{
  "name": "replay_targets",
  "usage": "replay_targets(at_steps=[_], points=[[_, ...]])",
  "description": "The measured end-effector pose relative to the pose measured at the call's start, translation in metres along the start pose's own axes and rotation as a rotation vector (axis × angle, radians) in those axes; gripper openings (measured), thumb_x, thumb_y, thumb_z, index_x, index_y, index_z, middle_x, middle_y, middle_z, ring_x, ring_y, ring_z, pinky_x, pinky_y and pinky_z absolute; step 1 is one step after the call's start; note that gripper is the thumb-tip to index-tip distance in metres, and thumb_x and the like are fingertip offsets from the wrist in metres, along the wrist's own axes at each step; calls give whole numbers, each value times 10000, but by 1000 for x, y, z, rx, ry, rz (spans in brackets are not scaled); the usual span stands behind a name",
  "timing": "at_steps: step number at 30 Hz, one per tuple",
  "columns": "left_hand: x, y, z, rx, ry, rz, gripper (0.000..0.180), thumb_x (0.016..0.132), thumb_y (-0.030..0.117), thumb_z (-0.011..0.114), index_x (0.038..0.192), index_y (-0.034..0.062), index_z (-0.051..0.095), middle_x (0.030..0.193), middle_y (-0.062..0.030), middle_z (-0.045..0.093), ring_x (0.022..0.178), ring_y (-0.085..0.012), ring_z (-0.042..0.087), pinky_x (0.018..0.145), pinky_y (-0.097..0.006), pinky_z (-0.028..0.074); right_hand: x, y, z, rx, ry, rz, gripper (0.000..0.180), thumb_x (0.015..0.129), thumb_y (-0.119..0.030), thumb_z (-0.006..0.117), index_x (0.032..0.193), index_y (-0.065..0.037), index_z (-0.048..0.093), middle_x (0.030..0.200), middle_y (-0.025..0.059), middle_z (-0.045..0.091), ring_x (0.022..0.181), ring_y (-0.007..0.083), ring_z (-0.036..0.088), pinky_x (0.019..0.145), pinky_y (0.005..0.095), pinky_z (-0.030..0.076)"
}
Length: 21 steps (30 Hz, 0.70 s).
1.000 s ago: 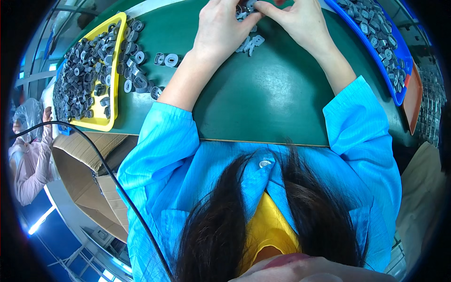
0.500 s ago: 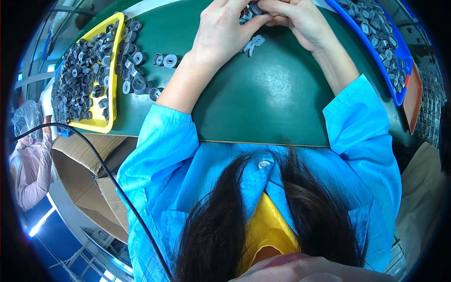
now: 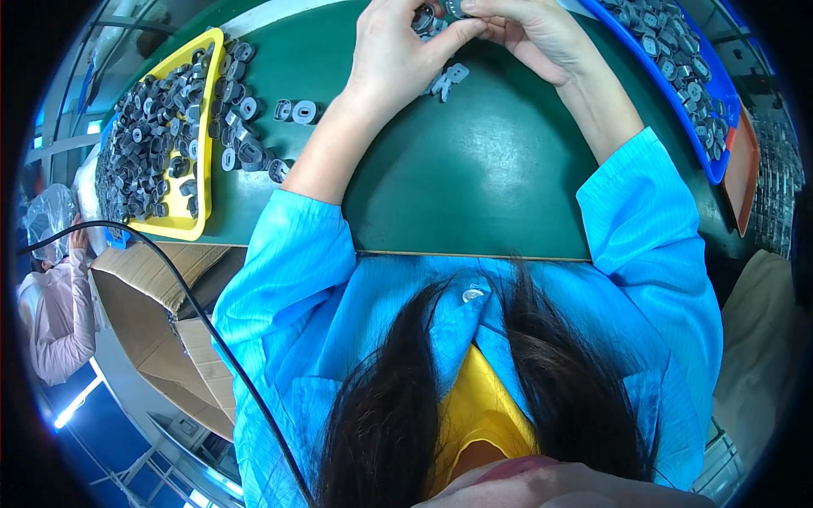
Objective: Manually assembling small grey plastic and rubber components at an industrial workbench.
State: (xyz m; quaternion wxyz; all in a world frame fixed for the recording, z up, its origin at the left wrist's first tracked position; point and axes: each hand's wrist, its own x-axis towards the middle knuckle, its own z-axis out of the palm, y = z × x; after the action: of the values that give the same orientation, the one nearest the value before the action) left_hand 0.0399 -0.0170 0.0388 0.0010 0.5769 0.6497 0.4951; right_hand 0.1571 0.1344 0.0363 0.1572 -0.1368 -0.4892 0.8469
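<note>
**Green tabletop, small grey parts at the top edge**

A green tabletop fills the upper frame, with a yellow tray of grey parts at upper left. The left hand and right hand meet at top centre, fingers closed on a small grey part. This looks like fitting or sorting; next comes a fine pinch. The part's axis cannot be told.
</note>
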Motion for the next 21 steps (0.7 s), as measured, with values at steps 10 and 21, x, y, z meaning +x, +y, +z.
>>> replay_targets(at_steps=[10,21], points=[[6,-28,-29,-783,0,-660,430,972,25,624,1387,-73,576,1253,-105,669,1114,-158,634,975,-247,486,-37,-134,-123,-1740,795,-462,199,915,-218,626,1026,-72,704,971,78,693,937,208,631,776,363,527],[-1,-36,-29,-478,-161,-733,399,941,77,740,1311,-34,639,1029,-79,701,889,-118,655,752,-252,542,-25,-4,19,-1434,6,-483,228,883,-220,720,954,-6,757,887,174,689,871,369,667,797,433,534]])
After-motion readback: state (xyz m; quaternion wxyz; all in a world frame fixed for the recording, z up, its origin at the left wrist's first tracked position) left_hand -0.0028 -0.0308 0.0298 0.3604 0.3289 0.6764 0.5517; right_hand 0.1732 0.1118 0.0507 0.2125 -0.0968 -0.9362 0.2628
